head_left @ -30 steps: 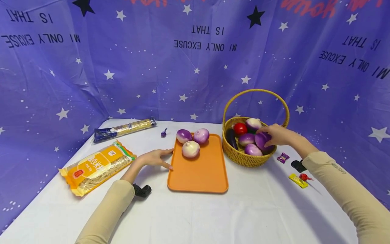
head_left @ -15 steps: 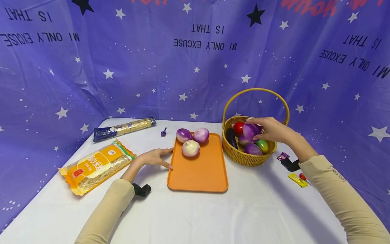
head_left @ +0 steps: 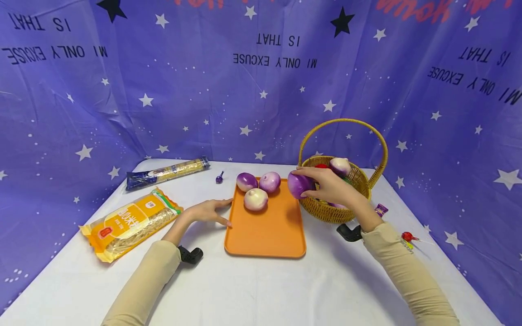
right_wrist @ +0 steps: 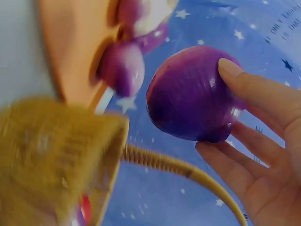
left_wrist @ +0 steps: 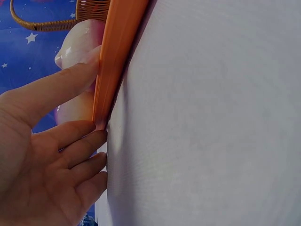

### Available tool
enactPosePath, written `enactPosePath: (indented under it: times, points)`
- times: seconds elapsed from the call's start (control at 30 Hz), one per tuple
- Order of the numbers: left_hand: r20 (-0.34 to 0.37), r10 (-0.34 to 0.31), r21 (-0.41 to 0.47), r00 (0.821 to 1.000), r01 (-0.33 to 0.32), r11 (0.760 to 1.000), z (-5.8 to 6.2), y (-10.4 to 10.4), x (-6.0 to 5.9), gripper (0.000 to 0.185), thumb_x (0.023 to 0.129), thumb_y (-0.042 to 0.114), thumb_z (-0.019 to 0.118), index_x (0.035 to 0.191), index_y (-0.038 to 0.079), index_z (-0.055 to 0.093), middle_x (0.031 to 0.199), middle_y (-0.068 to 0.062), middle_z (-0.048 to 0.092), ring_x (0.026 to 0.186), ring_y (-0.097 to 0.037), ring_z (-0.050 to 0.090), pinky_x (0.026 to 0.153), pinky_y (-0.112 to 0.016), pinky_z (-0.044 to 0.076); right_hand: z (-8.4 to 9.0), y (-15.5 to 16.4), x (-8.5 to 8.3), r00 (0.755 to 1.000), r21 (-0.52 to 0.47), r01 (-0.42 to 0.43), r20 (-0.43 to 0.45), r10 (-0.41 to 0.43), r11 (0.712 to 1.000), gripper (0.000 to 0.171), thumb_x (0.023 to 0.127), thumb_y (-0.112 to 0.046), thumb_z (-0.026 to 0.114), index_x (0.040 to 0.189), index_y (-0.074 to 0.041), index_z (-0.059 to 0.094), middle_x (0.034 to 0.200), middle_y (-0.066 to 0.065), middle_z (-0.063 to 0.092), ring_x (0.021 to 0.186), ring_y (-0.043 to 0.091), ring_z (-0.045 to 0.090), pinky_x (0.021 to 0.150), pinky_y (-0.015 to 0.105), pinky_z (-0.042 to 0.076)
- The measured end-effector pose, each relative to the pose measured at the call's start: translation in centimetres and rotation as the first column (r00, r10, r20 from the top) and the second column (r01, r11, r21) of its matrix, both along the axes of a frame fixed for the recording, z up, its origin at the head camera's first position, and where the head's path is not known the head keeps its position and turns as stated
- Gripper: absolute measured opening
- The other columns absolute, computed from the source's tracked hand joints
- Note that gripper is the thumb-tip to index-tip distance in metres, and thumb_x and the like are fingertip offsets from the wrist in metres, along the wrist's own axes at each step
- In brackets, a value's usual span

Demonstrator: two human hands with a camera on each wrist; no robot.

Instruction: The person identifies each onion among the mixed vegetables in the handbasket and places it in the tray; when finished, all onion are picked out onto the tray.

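Note:
Between the thumb and fingers of my right hand [head_left: 332, 188] is a purple onion [head_left: 299, 184], held up over the tray's right edge beside the basket. The right wrist view shows this onion [right_wrist: 193, 94] pinched from its far side. Three purple-and-white onions [head_left: 255, 199] sit together at the back left of an orange tray [head_left: 269, 235]. My left hand [head_left: 205, 211] rests at the tray's left edge, its fingers spread. In the left wrist view, the thumb and fingertips of this hand [left_wrist: 56, 150] touch the tray's rim [left_wrist: 115, 61].
A wicker basket [head_left: 326, 213] with a tall handle holds another onion [head_left: 340, 166] and a partly hidden red vegetable [head_left: 321, 166]. Packaged noodles [head_left: 130, 224] and a long pasta packet [head_left: 167, 173] lie left. Sweets lie around, including a purple lollipop [head_left: 219, 177] and a red one [head_left: 408, 237].
My right hand has lifted the purple onion from the basket and carried it left to the tray's right edge. The left hand and the three onions on the tray have stayed put.

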State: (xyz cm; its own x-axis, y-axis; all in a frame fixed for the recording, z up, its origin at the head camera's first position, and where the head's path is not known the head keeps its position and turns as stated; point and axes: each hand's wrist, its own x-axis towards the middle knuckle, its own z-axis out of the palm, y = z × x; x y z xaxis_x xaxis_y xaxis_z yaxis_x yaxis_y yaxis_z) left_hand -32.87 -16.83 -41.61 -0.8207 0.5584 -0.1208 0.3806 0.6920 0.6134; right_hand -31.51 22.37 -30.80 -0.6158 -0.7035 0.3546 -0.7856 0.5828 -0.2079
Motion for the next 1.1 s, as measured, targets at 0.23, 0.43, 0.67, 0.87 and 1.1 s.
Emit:
enactPosePath:
  times: [0.23, 0.43, 0.67, 0.87, 1.1]
  points:
    - [0.008, 0.001, -0.007, 1.000, -0.001, 1.000, -0.4, 0.1, -0.2, 0.095, 0.077, 0.045, 0.078, 0.151, 0.007, 0.031, 0.150, -0.020, 0.034, 0.138, -0.042, 0.028, 0.113, -0.056, 0.021, -2.9, -2.9, -1.2, 0.999, -0.088, -0.006, 0.048, 0.010, 0.996, 0.059, 0.078, -0.017, 0.082, 0.131, -0.006, 0.059, 0.128, 0.009, 0.062, 0.097, 0.023, 0.062, 0.086, 0.041, 0.054]
    - [0.013, 0.009, -0.009, 1.000, -0.009, 1.000, -0.4, 0.0, -0.2, 0.095, 0.077, 0.045, 0.079, 0.151, 0.009, 0.031, 0.151, -0.020, 0.034, 0.138, -0.042, 0.028, 0.113, -0.056, 0.021, -5.4, -4.6, -2.8, 0.997, -0.052, 0.007, 0.081, -0.003, 0.999, 0.057, 0.078, -0.016, 0.082, 0.129, -0.004, 0.060, 0.122, 0.009, 0.065, 0.107, 0.025, 0.061, 0.097, 0.041, 0.049]
    - [0.008, 0.000, 0.000, 1.000, 0.000, 1.000, -0.2, 0.0, -0.1, 0.094, 0.078, 0.043, 0.079, 0.151, 0.007, 0.031, 0.151, -0.021, 0.034, 0.138, -0.042, 0.029, 0.113, -0.056, 0.021, -7.1, -5.6, -4.3, 0.995, -0.003, 0.051, 0.082, -0.050, 0.999, 0.057, 0.078, -0.015, 0.082, 0.129, -0.004, 0.060, 0.123, 0.011, 0.064, 0.112, 0.029, 0.060, 0.101, 0.042, 0.046]
    - [0.009, 0.004, 0.003, 1.000, -0.004, 1.000, 0.0, 0.0, 0.0, 0.094, 0.078, 0.042, 0.079, 0.151, 0.007, 0.031, 0.151, -0.021, 0.034, 0.138, -0.043, 0.028, 0.113, -0.056, 0.021, -7.3, -6.1, -4.8, 0.994, 0.047, 0.083, 0.065, -0.086, 0.995, 0.061, 0.078, -0.021, 0.082, 0.131, -0.004, 0.059, 0.120, 0.013, 0.066, 0.107, 0.030, 0.062, 0.098, 0.042, 0.048]
    - [0.007, 0.000, -0.003, 1.000, 0.000, 1.000, -0.1, 0.0, 0.0, 0.094, 0.078, 0.043, 0.078, 0.151, 0.006, 0.031, 0.150, -0.021, 0.034, 0.138, -0.043, 0.028, 0.113, -0.056, 0.021, -6.3, -5.8, -4.3, 0.989, 0.014, 0.096, 0.113, -0.097, 0.995, 0.059, 0.079, -0.021, 0.081, 0.132, -0.005, 0.059, 0.125, 0.011, 0.064, 0.113, 0.029, 0.059, 0.102, 0.043, 0.045]
